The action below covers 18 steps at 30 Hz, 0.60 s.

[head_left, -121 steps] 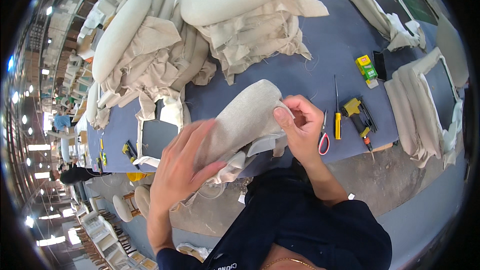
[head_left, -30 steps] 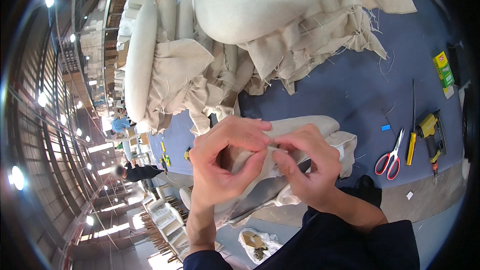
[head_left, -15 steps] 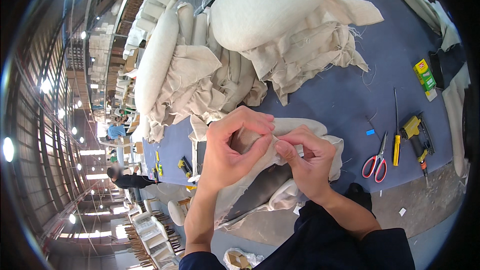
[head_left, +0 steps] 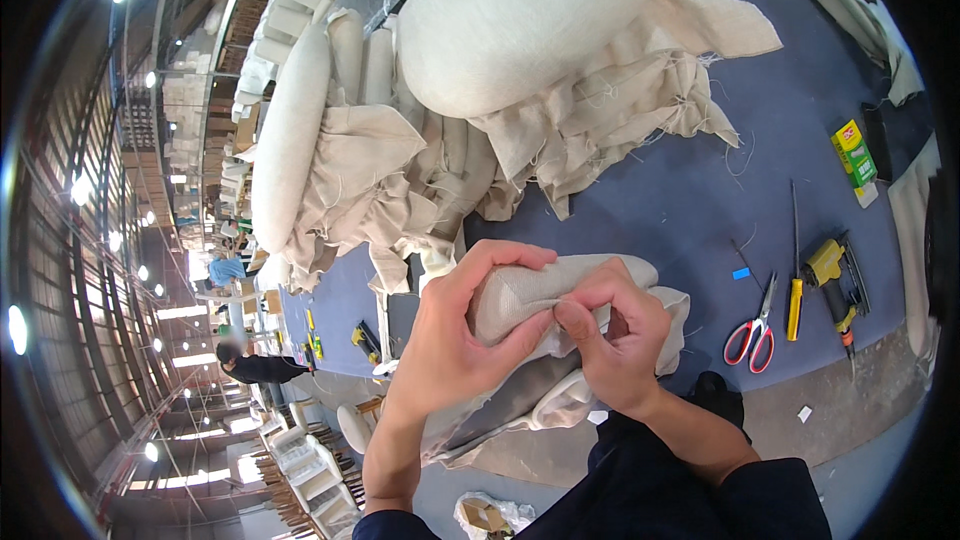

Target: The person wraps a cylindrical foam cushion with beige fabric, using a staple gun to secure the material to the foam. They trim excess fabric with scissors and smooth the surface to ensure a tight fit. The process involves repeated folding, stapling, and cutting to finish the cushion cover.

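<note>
A beige fabric-covered cushion piece (head_left: 545, 290) lies at the near edge of a blue work table (head_left: 690, 210). My left hand (head_left: 450, 350) wraps around its left end, thumb pressing the cloth from below. My right hand (head_left: 620, 335) pinches the fabric beside it, fingers curled over the top. Loose cloth and a pale frame part (head_left: 530, 400) hang below the hands, toward my dark-clothed body.
Large padded cushions with loose beige cloth (head_left: 520, 50) pile up at the back of the table. Red-handled scissors (head_left: 755, 330), a yellow-handled screwdriver (head_left: 795, 275), a yellow staple gun (head_left: 835, 275) and a green-yellow box (head_left: 853, 155) lie to the right. A person (head_left: 250, 365) stands far left.
Both hands stay closed on the cushion cover; the fingers have shifted along the fabric and the view has drawn a little closer. Four seconds ago the left hand lay flat on it.
</note>
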Motion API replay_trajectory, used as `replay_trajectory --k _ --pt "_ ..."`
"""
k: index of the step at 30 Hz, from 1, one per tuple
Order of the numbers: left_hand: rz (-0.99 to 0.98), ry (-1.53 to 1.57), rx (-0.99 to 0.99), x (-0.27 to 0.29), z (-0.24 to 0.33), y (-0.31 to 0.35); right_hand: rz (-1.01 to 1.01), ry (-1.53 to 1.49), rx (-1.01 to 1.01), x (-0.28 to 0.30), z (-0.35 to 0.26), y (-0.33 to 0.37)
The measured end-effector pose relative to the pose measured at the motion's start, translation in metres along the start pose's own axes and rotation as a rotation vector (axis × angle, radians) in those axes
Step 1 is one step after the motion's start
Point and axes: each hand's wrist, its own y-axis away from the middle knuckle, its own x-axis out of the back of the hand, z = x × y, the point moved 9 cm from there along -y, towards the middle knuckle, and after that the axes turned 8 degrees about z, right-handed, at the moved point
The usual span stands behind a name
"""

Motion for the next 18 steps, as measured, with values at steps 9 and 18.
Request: replay_trajectory --k 9,18 --pt "0.052 -0.063 0.067 -0.005 0.006 -0.024 -0.057 0.115 0.134 0.001 -0.002 -0.025" --pt "0.136 -0.258 -0.085 -0.017 0.014 -0.03 0.388 1.039 0.115 0.282 0.009 0.008"
